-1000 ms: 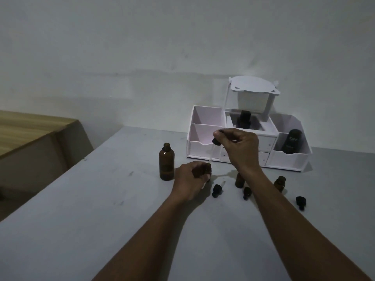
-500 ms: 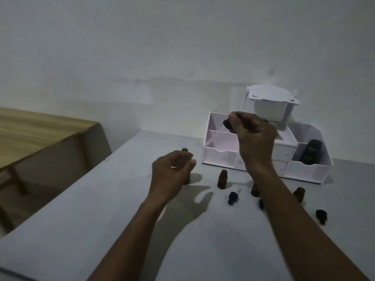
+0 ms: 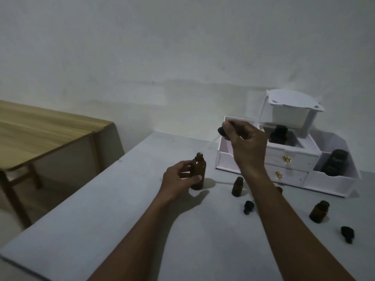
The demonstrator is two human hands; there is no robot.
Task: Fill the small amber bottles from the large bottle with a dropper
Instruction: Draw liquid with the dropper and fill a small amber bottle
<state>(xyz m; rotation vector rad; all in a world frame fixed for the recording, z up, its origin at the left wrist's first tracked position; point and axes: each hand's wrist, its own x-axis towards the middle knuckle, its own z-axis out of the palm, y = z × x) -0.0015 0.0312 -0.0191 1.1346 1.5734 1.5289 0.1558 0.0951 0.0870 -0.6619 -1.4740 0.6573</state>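
The large amber bottle (image 3: 198,169) stands uncapped on the grey table, and my left hand (image 3: 179,180) wraps around its left side. My right hand (image 3: 244,142) pinches the black bulb of a dropper (image 3: 221,132); its clear tube slants down-left, tip right at the large bottle's mouth. A small amber bottle (image 3: 237,186) stands open just right of the large one. Another small bottle (image 3: 319,211) stands further right. A third (image 3: 279,189) peeks out behind my right forearm.
A white organiser (image 3: 284,159) with drawers sits at the back right, holding two dark bottles (image 3: 334,166). Loose black dropper caps (image 3: 248,206) lie on the table, one near the right edge (image 3: 347,233). A wooden table (image 3: 40,130) stands to the left.
My left hand let go of the small bottle and moved left onto the large bottle. My right hand carried the dropper from the small bottle to the large bottle's mouth.
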